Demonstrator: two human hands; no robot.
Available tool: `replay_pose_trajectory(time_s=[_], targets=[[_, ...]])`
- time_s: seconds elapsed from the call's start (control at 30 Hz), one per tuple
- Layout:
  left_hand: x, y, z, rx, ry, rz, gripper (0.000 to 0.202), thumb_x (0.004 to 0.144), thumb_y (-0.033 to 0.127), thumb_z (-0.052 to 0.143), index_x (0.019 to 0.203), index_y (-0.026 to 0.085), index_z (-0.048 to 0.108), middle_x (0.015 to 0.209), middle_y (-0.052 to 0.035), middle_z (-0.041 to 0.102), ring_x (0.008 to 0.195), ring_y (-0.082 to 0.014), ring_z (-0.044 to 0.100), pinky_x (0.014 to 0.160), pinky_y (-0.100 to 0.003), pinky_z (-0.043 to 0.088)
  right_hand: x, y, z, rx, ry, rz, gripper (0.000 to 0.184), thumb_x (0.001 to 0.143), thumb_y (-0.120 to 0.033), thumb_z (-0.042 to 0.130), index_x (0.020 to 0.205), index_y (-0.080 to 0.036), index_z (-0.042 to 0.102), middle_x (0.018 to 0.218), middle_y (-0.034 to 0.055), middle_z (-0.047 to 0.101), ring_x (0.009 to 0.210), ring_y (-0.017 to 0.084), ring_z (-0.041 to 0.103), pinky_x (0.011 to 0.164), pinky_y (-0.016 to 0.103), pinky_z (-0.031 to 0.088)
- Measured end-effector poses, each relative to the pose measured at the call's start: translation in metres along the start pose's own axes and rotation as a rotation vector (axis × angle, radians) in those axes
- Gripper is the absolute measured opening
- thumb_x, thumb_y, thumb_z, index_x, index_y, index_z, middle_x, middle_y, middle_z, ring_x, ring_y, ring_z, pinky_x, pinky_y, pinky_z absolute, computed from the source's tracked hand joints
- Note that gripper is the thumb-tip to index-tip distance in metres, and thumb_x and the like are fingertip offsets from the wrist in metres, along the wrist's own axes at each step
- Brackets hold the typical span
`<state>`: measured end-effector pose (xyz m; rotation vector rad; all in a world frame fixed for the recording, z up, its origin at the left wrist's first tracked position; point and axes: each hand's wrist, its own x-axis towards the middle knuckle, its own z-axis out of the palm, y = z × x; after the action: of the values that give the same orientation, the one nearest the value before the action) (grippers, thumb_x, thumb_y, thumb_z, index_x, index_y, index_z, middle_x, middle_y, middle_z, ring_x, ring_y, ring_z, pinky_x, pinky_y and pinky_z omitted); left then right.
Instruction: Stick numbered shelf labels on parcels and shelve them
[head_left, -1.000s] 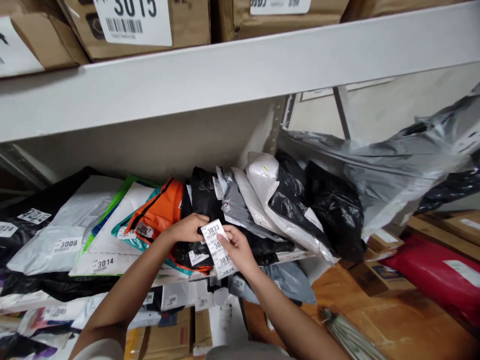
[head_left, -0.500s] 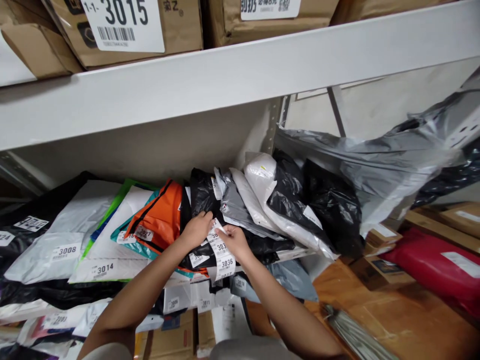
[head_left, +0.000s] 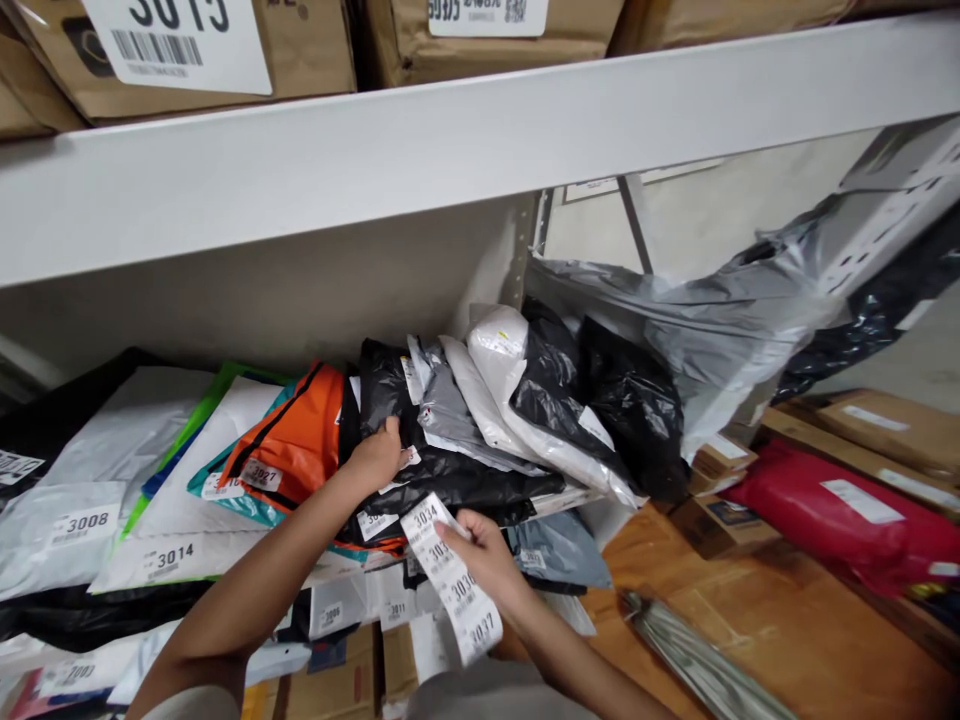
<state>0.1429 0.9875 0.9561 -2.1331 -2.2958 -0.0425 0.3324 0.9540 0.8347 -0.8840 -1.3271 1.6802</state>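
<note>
My left hand [head_left: 375,457] presses flat on a black plastic parcel [head_left: 442,478] that lies on the shelf, with a small white label under its fingers. My right hand [head_left: 482,550] is pinched on a strip of numbered labels [head_left: 448,575] reading 3034 to 3037, held in front of the shelf edge, just below the black parcel. An orange parcel [head_left: 300,440] with label 3027 lies just left of my left hand. Grey and white parcels [head_left: 480,400] lean to the right of the black one.
White mailers labelled 3008 [head_left: 79,525] and 3014 [head_left: 169,555] lie at the left. A white shelf board [head_left: 450,140] with cardboard boxes [head_left: 187,50] hangs overhead. A large grey bag [head_left: 720,320], a red parcel [head_left: 840,510] and boxes sit at the right on a brown cardboard surface [head_left: 750,640].
My right hand has pulled the label strip down and away from the black parcel; label 3033 is off the strip. My left hand stays pressed on the parcel. The view shifted right.
</note>
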Motion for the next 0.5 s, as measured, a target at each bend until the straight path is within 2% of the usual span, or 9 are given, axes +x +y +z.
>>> replay_pose_trajectory(time_s=[0.03,0.1,0.13,0.17,0.23,0.33,0.5], targets=[[0.003,0.003,-0.010,0.019,0.088,0.025,0.046,0.084,0.032,0.057,0.121,0.009,0.044,0.117,-0.0224,0.058,0.103,-0.0324,0.061,0.082,-0.040,0.047,-0.005,0.000,-0.008,-0.025,-0.020,-0.033,0.055,0.067,-0.062,0.071,0.054,-0.021,0.038,0.050,-0.0070,0.036,0.050,0.008,0.030,0.048,0.023,0.022],[0.015,0.010,-0.034,0.057,0.274,0.211,0.053,0.073,0.032,0.068,0.120,0.016,0.049,0.127,-0.0192,0.052,0.116,-0.0346,0.053,0.091,-0.043,0.043,-0.013,-0.003,-0.027,-0.032,-0.047,-0.078,0.048,0.071,-0.058,0.070,0.058,-0.019,0.047,0.055,-0.0047,0.045,0.053,0.009,0.038,0.051,0.023,0.028],[0.022,0.014,-0.046,0.070,0.324,0.338,0.048,0.069,0.031,0.070,0.113,0.020,0.054,0.125,-0.0150,0.055,0.118,-0.0340,0.051,0.095,-0.043,0.041,-0.015,-0.004,-0.035,-0.016,-0.059,-0.083,0.045,0.072,-0.057,0.071,0.061,-0.019,0.050,0.057,-0.0036,0.050,0.054,0.010,0.042,0.053,0.023,0.031],[0.031,0.019,-0.056,0.070,0.326,0.451,0.041,0.067,0.031,0.071,0.105,0.022,0.058,0.117,-0.0110,0.059,0.115,-0.0323,0.053,0.096,-0.043,0.039,-0.016,-0.006,-0.044,0.010,-0.072,-0.078,0.042,0.072,-0.055,0.071,0.064,-0.019,0.052,0.060,-0.0027,0.055,0.055,0.011,0.045,0.053,0.024,0.033],[0.049,0.029,-0.072,0.023,0.241,0.549,0.035,0.065,0.036,0.071,0.095,0.022,0.058,0.099,-0.0063,0.065,0.099,-0.0282,0.060,0.090,-0.040,0.041,-0.017,-0.009,-0.058,0.055,-0.118,-0.057,0.035,0.074,-0.051,0.072,0.076,-0.019,0.058,0.066,-0.0010,0.062,0.058,0.012,0.051,0.055,0.024,0.037],[0.069,0.046,-0.087,-0.062,0.151,0.513,0.050,0.059,0.046,0.073,0.096,0.018,0.054,0.091,-0.0064,0.064,0.083,-0.0247,0.061,0.073,-0.033,0.042,-0.016,-0.013,-0.073,0.044,-0.186,-0.055,0.031,0.076,-0.046,0.073,0.089,-0.019,0.066,0.077,0.0017,0.069,0.066,0.014,0.058,0.061,0.025,0.042],[0.082,0.065,-0.099,-0.071,-0.060,0.532,0.038,0.059,0.046,0.073,0.074,0.020,0.049,0.077,-0.0012,0.055,0.072,-0.0191,0.053,0.062,-0.028,0.034,-0.013,-0.022,-0.084,0.100,-0.193,-0.047,0.030,0.075,-0.043,0.076,0.086,-0.017,0.066,0.075,0.0005,0.068,0.064,0.012,0.057,0.060,0.024,0.044]])
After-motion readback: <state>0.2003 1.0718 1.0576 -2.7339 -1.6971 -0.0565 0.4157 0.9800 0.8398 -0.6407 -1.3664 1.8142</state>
